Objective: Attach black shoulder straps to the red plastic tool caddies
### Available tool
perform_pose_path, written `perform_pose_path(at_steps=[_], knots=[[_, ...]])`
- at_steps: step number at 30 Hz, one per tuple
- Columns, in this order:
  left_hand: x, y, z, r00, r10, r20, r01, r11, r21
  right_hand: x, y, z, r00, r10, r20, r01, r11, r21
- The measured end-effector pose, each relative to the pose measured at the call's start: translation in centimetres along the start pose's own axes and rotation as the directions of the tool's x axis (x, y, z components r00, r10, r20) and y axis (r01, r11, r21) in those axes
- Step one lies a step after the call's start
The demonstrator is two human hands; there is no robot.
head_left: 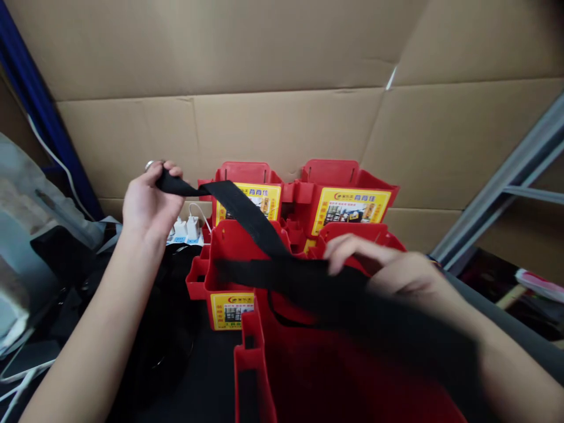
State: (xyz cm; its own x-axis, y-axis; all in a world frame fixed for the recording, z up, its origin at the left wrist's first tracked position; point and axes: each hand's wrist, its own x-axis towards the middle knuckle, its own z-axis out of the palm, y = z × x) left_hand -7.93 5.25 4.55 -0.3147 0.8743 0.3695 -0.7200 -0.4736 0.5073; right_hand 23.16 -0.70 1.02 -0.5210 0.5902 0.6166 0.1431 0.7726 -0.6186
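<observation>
A black webbing strap (247, 212) runs from my left hand (152, 197) down to the right. My left hand is raised at the left with its fingers closed around the strap. My right hand (388, 267) is closed on a wider stretch of black strap (308, 282), blurred by motion. Both straps pass above a red plastic tool box (299, 358) nearest me, whose dark inside is visible. Behind it stand several more red boxes, among them one at the middle left (224, 258) and one at the back right (332, 173), with yellow printed labels.
A cardboard wall (282, 129) closes off the back. White chargers (192, 228) are plugged into a power strip left of the boxes. A grey metal frame (497, 188) stands at the right, a blue post (44, 100) at the left. Dark fabric (176, 376) lies lower left.
</observation>
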Motion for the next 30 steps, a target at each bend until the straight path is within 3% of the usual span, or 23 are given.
perform_pose_path(at_steps=[2, 3, 4, 6, 8, 12, 15, 17, 19, 20, 21, 22, 23, 24, 25, 26, 27, 28, 29, 30], knots=[[-1.3, -0.4, 1.3, 0.987, 0.017, 0.157, -0.022, 0.999, 0.03, 0.2, -0.7, 0.2, 0.944, 0.0, 0.331, 0.044, 0.991, -0.125], [-2.1, -0.8, 2.0, 0.972, 0.029, 0.232, -0.043, 0.998, 0.053, 0.2, -1.0, 0.3, 0.908, -0.006, 0.419, 0.085, 0.982, -0.171], [-2.9, -1.3, 2.6, 0.957, 0.037, 0.289, -0.063, 0.995, 0.081, 0.3, -1.2, 0.4, 0.902, 0.003, 0.432, 0.103, 0.97, -0.222], [-4.3, -2.2, 3.6, 0.938, 0.029, 0.347, -0.086, 0.985, 0.15, 0.4, -1.5, 0.5, 0.95, 0.019, 0.31, 0.082, 0.947, -0.309], [-5.3, -3.0, 4.0, 0.92, -0.006, 0.392, -0.096, 0.966, 0.239, 0.5, -1.5, 0.5, 0.97, 0.064, 0.236, 0.04, 0.91, -0.413], [-6.5, -3.3, 3.9, 0.844, -0.172, 0.508, -0.1, 0.88, 0.464, 0.1, -1.2, 0.0, 0.953, 0.109, 0.284, 0.05, 0.865, -0.499], [-7.5, -3.2, 4.0, 0.816, -0.231, 0.53, -0.138, 0.812, 0.566, -0.5, -0.9, -0.7, 0.994, 0.072, 0.079, -0.034, 0.915, -0.402], [-8.3, -3.1, 4.4, 0.802, -0.077, 0.592, -0.301, 0.804, 0.512, -1.0, -0.6, -1.4, 0.984, 0.11, -0.14, -0.133, 0.977, -0.167], [-9.3, -2.9, 4.8, 0.743, 0.148, 0.653, -0.469, 0.81, 0.351, -1.5, 0.1, -2.1, 0.92, 0.228, -0.319, -0.192, 0.971, 0.14], [-9.8, -2.7, 5.0, 0.718, 0.198, 0.668, -0.496, 0.818, 0.29, -1.7, 0.5, -2.5, 0.878, 0.3, -0.373, -0.213, 0.943, 0.257], [-10.4, -2.6, 5.2, 0.704, 0.179, 0.687, -0.477, 0.836, 0.271, -1.8, 0.9, -2.8, 0.838, 0.366, -0.405, -0.24, 0.913, 0.329], [-10.9, -2.5, 5.4, 0.681, 0.062, 0.73, -0.409, 0.858, 0.309, -2.0, 1.3, -3.2, 0.805, 0.418, -0.422, -0.277, 0.893, 0.356], [-11.5, -2.5, 5.5, 0.618, -0.109, 0.778, -0.33, 0.863, 0.383, -2.2, 1.7, -3.5, 0.786, 0.45, -0.424, -0.321, 0.883, 0.342], [-11.9, -2.6, 5.6, 0.487, -0.312, 0.816, -0.268, 0.835, 0.48, -2.3, 2.1, -3.8, 0.789, 0.458, -0.411, -0.362, 0.885, 0.292], [-12.4, -2.9, 5.5, 0.298, -0.488, 0.82, -0.249, 0.79, 0.56, -2.4, 2.4, -4.1, 0.81, 0.444, -0.382, -0.391, 0.896, 0.213], [-12.7, -3.3, 5.4, 0.094, -0.6, 0.794, -0.278, 0.75, 0.6, -2.4, 2.5, -4.3, 0.845, 0.42, -0.332, -0.408, 0.907, 0.109], [-12.9, -3.9, 5.2, -0.079, -0.658, 0.749, -0.34, 0.724, 0.601, -2.5, 2.5, -4.5, 0.88, 0.393, -0.268, -0.409, 0.912, -0.006], [-13.1, -4.5, 5.0, -0.195, -0.691, 0.696, -0.418, 0.7, 0.579, -2.4, 2.4, -4.6, 0.908, 0.366, -0.203, -0.394, 0.911, -0.121], [-13.3, -5.0, 4.8, -0.252, -0.716, 0.651, -0.5, 0.672, 0.546, -2.4, 2.1, -4.5, 0.931, 0.335, -0.147, -0.361, 0.906, -0.222], [-13.4, -5.3, 4.6, -0.267, -0.745, 0.612, -0.573, 0.633, 0.52, -2.3, 1.6, -4.3, 0.949, 0.295, -0.109, -0.315, 0.899, -0.306]])
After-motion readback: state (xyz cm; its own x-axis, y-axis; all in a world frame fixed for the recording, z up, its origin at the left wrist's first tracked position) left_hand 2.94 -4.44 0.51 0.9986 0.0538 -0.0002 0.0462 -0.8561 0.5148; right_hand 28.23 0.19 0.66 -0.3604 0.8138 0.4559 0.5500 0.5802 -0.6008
